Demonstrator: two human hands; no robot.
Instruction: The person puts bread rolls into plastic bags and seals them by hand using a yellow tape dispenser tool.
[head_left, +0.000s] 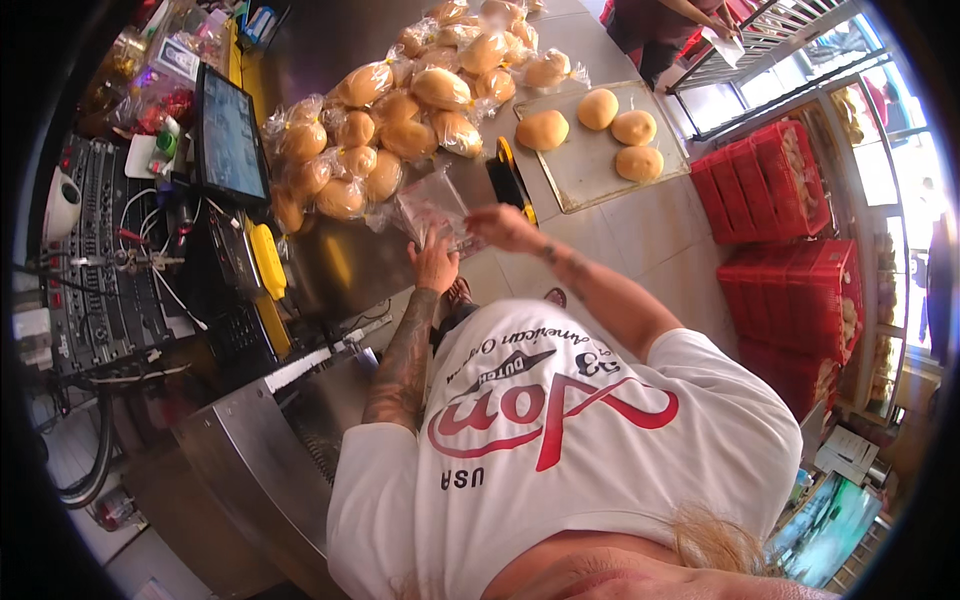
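Observation:
A stack of clear plastic bags (433, 199) lies at the near edge of a steel table. My left hand (436, 259) rests on the near end of these bags with its fingers spread. Just right of it, my right hand (504, 227) hovers by the bags' right edge, fingers curled; whether it pinches any plastic is hidden. Beyond both hands is a heap of bread rolls in tied clear bags (409, 112). To the right, several unwrapped rolls (636, 127) sit on a metal baking tray (592, 184).
A black and yellow object (508, 180) stands between bags and tray. Left are a monitor (231, 135), an audio mixer (86, 300) and cables. Stacked red crates (787, 292) holding bread line the right. Another person (660, 30) handles something white near a metal rack (750, 45).

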